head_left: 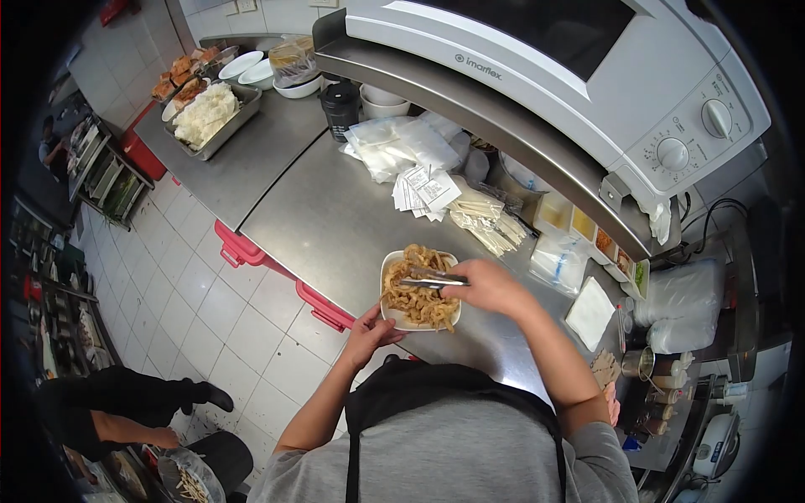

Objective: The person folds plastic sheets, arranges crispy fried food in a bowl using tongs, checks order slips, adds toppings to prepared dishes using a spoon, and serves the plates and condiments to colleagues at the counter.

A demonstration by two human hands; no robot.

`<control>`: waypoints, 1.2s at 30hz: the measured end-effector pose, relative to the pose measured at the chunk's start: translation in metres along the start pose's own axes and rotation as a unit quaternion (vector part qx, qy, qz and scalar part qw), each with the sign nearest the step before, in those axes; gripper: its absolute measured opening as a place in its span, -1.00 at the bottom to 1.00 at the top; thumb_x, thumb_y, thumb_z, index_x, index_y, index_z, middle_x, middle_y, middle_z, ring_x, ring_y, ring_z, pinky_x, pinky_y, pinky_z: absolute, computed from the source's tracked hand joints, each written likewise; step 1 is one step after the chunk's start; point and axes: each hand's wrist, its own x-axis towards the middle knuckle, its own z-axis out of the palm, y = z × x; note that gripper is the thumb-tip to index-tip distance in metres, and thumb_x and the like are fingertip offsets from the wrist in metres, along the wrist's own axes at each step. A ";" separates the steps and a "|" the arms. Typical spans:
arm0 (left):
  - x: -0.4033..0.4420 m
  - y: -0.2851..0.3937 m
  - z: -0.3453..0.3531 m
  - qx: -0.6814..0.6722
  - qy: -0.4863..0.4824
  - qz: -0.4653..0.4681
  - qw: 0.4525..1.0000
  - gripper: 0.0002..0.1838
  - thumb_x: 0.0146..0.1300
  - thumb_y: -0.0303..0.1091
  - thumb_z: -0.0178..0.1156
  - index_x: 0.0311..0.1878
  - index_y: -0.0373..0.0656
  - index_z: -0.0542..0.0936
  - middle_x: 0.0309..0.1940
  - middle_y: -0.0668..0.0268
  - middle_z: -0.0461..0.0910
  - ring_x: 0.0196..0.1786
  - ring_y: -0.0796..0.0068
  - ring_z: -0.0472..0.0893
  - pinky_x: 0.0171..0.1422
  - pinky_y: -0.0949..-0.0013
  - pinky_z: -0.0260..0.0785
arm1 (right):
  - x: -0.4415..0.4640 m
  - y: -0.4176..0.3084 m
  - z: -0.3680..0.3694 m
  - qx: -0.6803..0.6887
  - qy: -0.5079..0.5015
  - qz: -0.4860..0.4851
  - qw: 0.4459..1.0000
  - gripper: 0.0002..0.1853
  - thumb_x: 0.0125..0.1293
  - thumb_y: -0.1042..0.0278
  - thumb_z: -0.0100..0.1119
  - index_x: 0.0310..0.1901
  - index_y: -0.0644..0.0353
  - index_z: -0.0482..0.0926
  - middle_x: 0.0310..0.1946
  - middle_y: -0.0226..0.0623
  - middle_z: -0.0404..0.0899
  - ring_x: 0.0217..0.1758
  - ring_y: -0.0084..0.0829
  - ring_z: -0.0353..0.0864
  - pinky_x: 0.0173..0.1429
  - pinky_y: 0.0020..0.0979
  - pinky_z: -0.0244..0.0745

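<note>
A white square bowl point(387, 314) heaped with golden-brown fried strips point(428, 308) is at the front edge of the steel counter. My left hand point(369, 337) grips the bowl's lower left corner, thumb at the rim. My right hand point(485, 287) is closed round a pair of metal tongs point(429, 280) with dark parts. The tongs lie over the fried strips near the top of the heap; whether their tips pinch a piece I cannot tell.
A steel tray of rice point(205, 117) and a black cup point(340, 109) stand at the far left. Paper slips point(426, 191), packed chopsticks point(486, 222) and napkins point(590, 313) lie behind the bowl. A microwave point(587, 67) overhangs on a shelf. Another person's arm point(134, 429) is lower left.
</note>
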 end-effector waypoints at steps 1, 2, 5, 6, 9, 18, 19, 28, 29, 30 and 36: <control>0.000 -0.001 0.000 -0.003 -0.002 0.003 1.000 -0.34 0.30 -0.40 0.11 0.43 -0.09 0.11 0.02 0.22 0.55 -0.09 0.35 0.64 0.06 0.32 0.54 | -0.003 0.004 -0.008 0.005 0.000 -0.005 1.000 -0.70 0.12 0.16 0.28 -0.16 0.12 0.66 -0.35 -0.10 0.63 -0.25 -0.10 0.60 -0.15 -0.18 0.45; 0.000 0.000 0.000 0.004 0.001 0.000 1.000 -0.34 0.30 -0.40 0.11 0.43 -0.09 0.11 0.02 0.22 0.55 -0.09 0.35 0.64 0.06 0.33 0.54 | -0.010 0.007 -0.019 -0.026 0.003 0.002 1.000 -0.69 0.11 0.14 0.28 -0.16 0.11 0.66 -0.35 -0.10 0.63 -0.24 -0.10 0.60 -0.14 -0.18 0.45; -0.001 0.002 0.001 0.018 0.004 -0.005 1.000 -0.34 0.30 -0.40 0.10 0.43 -0.10 0.11 0.01 0.23 0.56 -0.09 0.36 0.64 0.04 0.34 0.55 | -0.033 0.013 -0.044 -0.120 -0.021 0.039 0.992 -0.68 0.09 0.11 0.29 -0.17 0.10 0.66 -0.33 -0.11 0.63 -0.20 -0.11 0.61 -0.09 -0.17 0.46; -0.001 0.002 0.001 0.019 0.003 -0.006 1.000 -0.34 0.30 -0.39 0.10 0.43 -0.10 0.11 0.01 0.23 0.56 -0.10 0.36 0.65 0.03 0.35 0.55 | -0.040 0.015 -0.045 -0.151 -0.050 0.062 0.985 -0.69 0.08 0.11 0.29 -0.18 0.08 0.66 -0.32 -0.11 0.64 -0.17 -0.11 0.61 -0.05 -0.16 0.47; -0.001 0.003 0.001 0.020 0.001 -0.006 1.000 -0.35 0.31 -0.39 0.10 0.43 -0.10 0.11 0.02 0.23 0.55 -0.10 0.37 0.64 0.03 0.35 0.55 | -0.050 0.022 -0.027 -0.162 -0.070 0.061 0.982 -0.71 0.07 0.12 0.30 -0.21 0.07 0.67 -0.31 -0.12 0.64 -0.15 -0.11 0.61 -0.01 -0.15 0.48; 0.000 0.002 -0.001 0.016 0.000 -0.008 1.000 -0.37 0.32 -0.40 0.08 0.43 -0.11 0.12 0.07 0.23 0.51 -0.04 0.37 0.62 0.06 0.31 0.55 | -0.042 0.041 -0.029 -0.097 -0.065 0.061 0.991 -0.71 0.06 0.14 0.31 -0.22 0.08 0.67 -0.36 -0.13 0.64 -0.17 -0.09 0.61 -0.05 -0.15 0.48; 0.001 0.001 -0.001 0.016 -0.001 -0.009 1.000 -0.37 0.32 -0.40 0.08 0.43 -0.11 0.12 0.07 0.23 0.51 -0.03 0.37 0.62 0.07 0.31 0.55 | -0.041 0.034 -0.038 -0.100 -0.053 0.078 0.990 -0.71 0.06 0.13 0.31 -0.21 0.09 0.67 -0.34 -0.13 0.64 -0.16 -0.09 0.61 -0.05 -0.14 0.47; 0.001 0.002 0.001 0.016 -0.001 -0.011 1.000 -0.38 0.32 -0.41 0.06 0.42 -0.12 0.13 0.08 0.21 0.49 -0.05 0.34 0.62 0.06 0.31 0.55 | 0.045 0.021 -0.003 -0.051 0.057 0.022 0.997 -0.67 0.12 0.08 0.24 -0.15 0.08 0.67 -0.24 -0.18 0.65 -0.10 -0.14 0.60 -0.01 -0.20 0.49; 0.002 0.003 0.001 0.017 0.000 -0.011 1.000 -0.39 0.32 -0.41 0.06 0.42 -0.12 0.13 0.08 0.21 0.49 -0.05 0.34 0.62 0.06 0.31 0.55 | 0.051 0.022 -0.002 -0.057 0.039 0.018 0.997 -0.68 0.13 0.08 0.23 -0.15 0.06 0.67 -0.23 -0.19 0.65 -0.10 -0.15 0.61 -0.01 -0.20 0.49; 0.002 0.003 0.000 0.018 0.000 -0.012 1.000 -0.39 0.32 -0.41 0.06 0.42 -0.12 0.13 0.08 0.21 0.49 -0.05 0.34 0.62 0.06 0.31 0.55 | 0.054 0.020 -0.004 -0.063 0.032 0.016 0.997 -0.68 0.12 0.08 0.23 -0.15 0.04 0.68 -0.24 -0.20 0.66 -0.11 -0.16 0.61 -0.01 -0.20 0.49; 0.002 0.002 0.000 0.011 -0.001 -0.009 1.000 -0.39 0.32 -0.42 0.06 0.42 -0.12 0.14 0.09 0.23 0.49 -0.05 0.34 0.62 0.06 0.31 0.56 | 0.057 0.032 -0.015 -0.025 0.057 -0.028 0.998 -0.73 0.11 0.12 0.25 -0.19 0.01 0.69 -0.29 -0.22 0.66 -0.18 -0.18 0.62 -0.09 -0.23 0.48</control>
